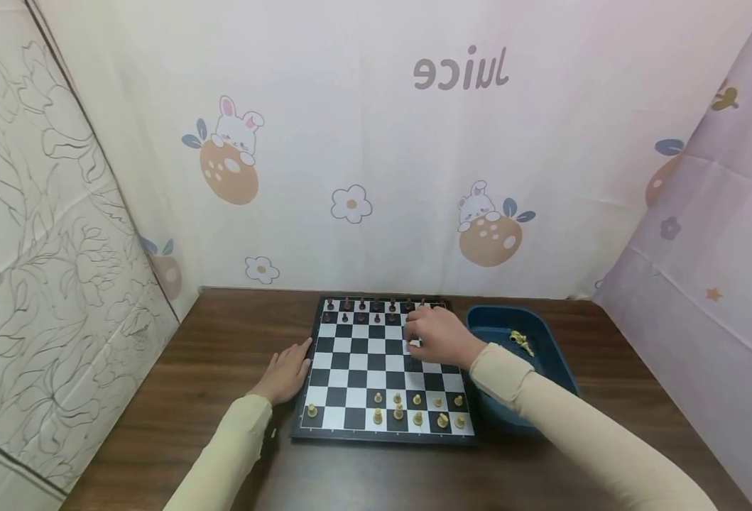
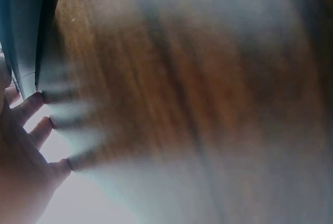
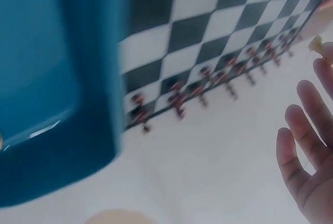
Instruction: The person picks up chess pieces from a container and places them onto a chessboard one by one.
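Left hand [image 1: 282, 372]: fingers loosely spread, grasping nothing, at the chessboard's [image 1: 358, 362] left edge, presumably steadying it. Right hand [image 1: 441, 335]: pinches a pale chess piece [image 3: 316, 44] over the board, other fingers extended. Blue tray [image 1: 493, 337] beside the board's right edge, likely for short reach.

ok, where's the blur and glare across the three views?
Head: chessboard squares fairly crisp, soft sheen on the near table. Left wrist: table badly blurred, white glare washing out the area around the fingers. Right wrist: tray and dark pieces soft, thin highlight on the tray.
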{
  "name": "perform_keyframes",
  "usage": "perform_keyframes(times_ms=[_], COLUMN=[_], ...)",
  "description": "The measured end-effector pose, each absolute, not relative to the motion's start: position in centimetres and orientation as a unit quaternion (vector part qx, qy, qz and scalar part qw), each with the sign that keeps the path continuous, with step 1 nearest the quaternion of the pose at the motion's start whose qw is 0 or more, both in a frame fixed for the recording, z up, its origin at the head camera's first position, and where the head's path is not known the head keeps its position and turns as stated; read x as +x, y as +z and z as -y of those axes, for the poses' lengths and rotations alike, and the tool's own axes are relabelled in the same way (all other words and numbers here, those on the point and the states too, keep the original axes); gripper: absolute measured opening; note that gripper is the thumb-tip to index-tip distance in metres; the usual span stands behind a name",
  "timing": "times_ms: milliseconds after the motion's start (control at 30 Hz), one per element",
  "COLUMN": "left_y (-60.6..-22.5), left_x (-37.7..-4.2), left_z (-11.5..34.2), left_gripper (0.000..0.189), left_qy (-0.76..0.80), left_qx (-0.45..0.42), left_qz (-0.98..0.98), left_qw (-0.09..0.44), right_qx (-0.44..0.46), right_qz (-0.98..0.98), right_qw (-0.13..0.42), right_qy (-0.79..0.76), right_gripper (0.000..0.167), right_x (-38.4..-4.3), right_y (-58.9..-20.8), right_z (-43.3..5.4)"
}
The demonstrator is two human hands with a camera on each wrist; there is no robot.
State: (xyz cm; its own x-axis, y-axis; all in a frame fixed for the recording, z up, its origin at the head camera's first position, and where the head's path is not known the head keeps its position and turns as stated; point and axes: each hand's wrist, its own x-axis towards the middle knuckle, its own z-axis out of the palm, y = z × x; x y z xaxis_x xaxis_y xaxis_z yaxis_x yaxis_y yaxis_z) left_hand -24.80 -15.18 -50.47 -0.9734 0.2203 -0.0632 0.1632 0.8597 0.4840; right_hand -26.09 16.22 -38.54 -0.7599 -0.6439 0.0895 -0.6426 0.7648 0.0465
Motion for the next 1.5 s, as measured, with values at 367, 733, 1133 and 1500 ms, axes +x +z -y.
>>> perform_keyframes(times_ms=[367, 733, 1133, 1500], left_y=[-50.1, -50.2, -50.3, -50.0], left_x=[-24.6, -24.4, -24.5, -24.4], left_z=[15.0, 15.0, 15.0, 15.1], left_gripper=[0.051, 0.050, 0.050, 0.051], left_qy=[0.252, 0.255, 0.257, 0.255], left_qx=[0.102, 0.103, 0.105, 0.104], left_qz=[-0.961, -0.960, -0.960, -0.960], left_qw=[0.055, 0.054, 0.049, 0.056], right_qx=[0.439, 0.452, 0.462, 0.404], right_qz=[0.898, 0.892, 0.887, 0.914], right_qw=[0.014, -0.007, -0.014, -0.025], right_qy=[0.010, -0.005, 0.001, 0.009], right_gripper=[0.010, 0.009, 0.004, 0.017], right_x=[-24.5, -23.8, -23.4, -24.0], right_y=[-40.7, -42.7, -43.5, -40.6], right_z=[-10.9, -8.2, -7.8, -11.1])
